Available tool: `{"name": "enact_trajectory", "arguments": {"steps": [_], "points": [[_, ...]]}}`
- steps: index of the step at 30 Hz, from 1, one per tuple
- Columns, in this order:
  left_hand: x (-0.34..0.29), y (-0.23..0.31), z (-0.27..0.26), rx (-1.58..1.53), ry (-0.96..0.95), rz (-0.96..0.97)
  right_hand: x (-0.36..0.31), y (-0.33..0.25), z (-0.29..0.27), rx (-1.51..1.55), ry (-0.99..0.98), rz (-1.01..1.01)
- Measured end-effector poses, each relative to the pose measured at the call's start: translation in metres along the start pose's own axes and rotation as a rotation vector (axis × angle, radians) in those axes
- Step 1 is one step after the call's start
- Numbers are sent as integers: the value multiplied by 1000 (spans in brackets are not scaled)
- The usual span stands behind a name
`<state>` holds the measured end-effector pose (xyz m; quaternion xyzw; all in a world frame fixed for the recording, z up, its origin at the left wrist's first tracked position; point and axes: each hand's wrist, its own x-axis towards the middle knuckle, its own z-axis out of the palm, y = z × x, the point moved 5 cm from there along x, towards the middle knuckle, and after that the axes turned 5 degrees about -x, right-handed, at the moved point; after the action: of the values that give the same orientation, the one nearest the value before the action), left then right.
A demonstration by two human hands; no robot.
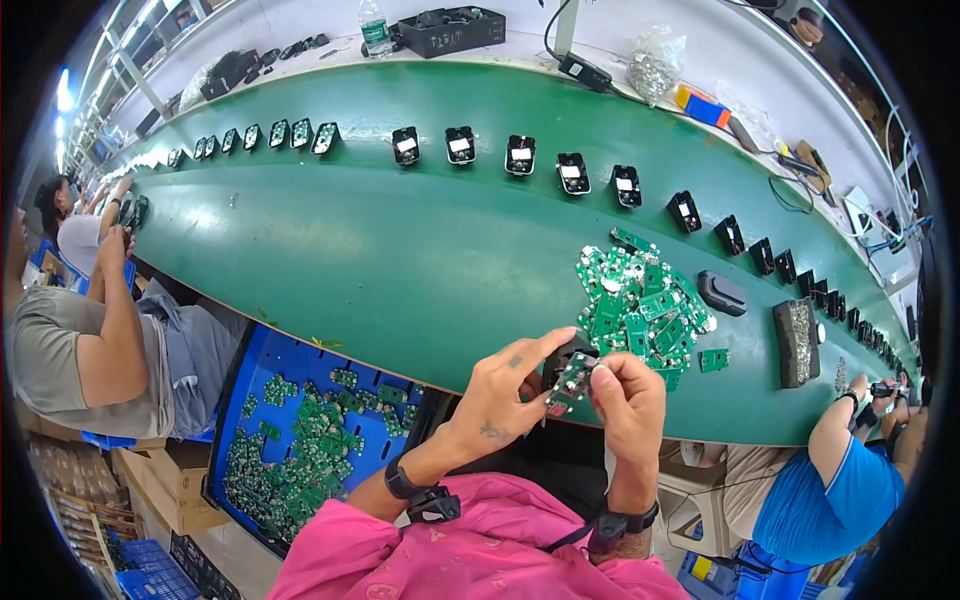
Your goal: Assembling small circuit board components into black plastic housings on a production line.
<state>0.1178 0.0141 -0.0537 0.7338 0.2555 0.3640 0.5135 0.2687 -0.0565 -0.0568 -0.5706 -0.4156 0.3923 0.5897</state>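
Near the front edge of the green bench, my left hand (500, 395) is closed round a small black plastic housing (561, 358), which its fingers partly hide. My right hand (630, 395) pinches a green circuit board (573, 382) between thumb and fingers, held against the housing's open side. Whether the board is seated inside cannot be made out. Just beyond my hands lies a loose pile of green circuit boards (645, 305). One single board (713, 360) sits apart at the pile's right.
Black housings (572, 173) stand in a long curved row across the bench (400, 240). A closed black case (722, 293) and a dark foam-like block (796, 343) lie to the right. A blue bin (290, 352) of boards stands at lower left. Co-workers sit on both sides.
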Motion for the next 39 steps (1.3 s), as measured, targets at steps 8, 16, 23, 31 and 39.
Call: {"name": "enact_trajectory", "arguments": {"steps": [8,16,23,31,39], "points": [[-1,10,12,210,225,175,-20,-5,13,17,187,-35],[-1,11,20,5,142,41,-14,-9,-15,-348,32,-89],[-4,3,22,-94,7,5,-17,-12,-12,-459,89,-79],[-3,5,28,-110,-3,-98,-17,-4,-15,-502,171,-77],[-4,1,29,-121,46,-147,-15,0,-10,-530,176,-92]]}}
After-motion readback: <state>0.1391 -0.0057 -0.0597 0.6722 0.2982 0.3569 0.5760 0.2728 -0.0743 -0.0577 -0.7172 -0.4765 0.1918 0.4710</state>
